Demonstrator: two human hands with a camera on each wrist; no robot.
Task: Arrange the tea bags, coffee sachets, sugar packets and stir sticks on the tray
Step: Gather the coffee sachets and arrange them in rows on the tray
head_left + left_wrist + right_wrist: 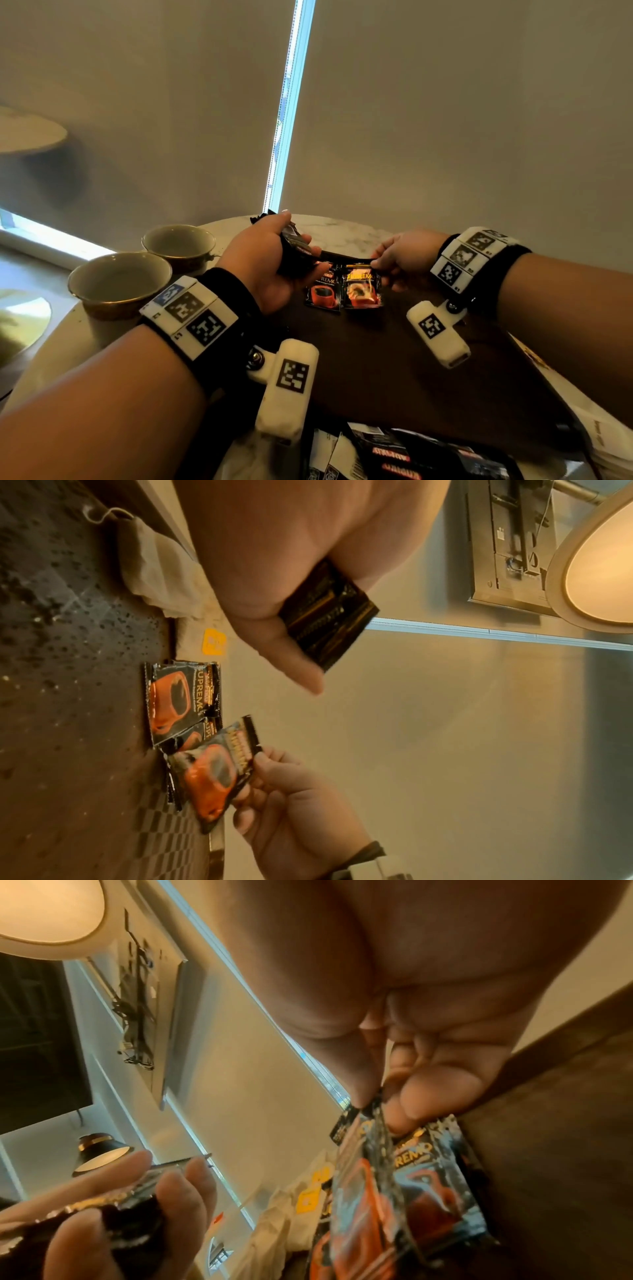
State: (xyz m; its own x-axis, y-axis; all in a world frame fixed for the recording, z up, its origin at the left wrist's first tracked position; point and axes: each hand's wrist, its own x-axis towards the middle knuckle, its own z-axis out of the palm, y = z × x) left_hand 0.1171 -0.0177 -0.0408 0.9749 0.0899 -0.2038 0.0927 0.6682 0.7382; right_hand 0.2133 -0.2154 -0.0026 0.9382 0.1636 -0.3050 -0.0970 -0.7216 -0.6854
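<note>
At the near table edge a pile of packets (411, 455) is seen lying off the tray (394, 370), still to be sorted; what kinds they are cannot be told from the blurred print. The broad middle of the dark tray is bare.

Further in, at the tray's far end, one coffee sachet (323, 291) lies flat, and a second sachet (363, 286) is being set just beside it, edges touching or slightly overlapping. The second sachet is pinched at its top edge between thumb and fingertips of the right hand (402, 255), and its lower end appears to rest on the tray. A stack of further sachets (296, 245) is clamped in the curled fingers of the left hand (263, 260), held above the tray.

Beyond the sachets, tea bags (154, 569) with a yellow tag are seen in the wrist views near the tray's far edge; whether they lie on the tray cannot be told. Two cups (150, 263) stand on the table to the left.

The task is judged early: a coffee row is begun; no sugar packets or stir sticks are made out.
</note>
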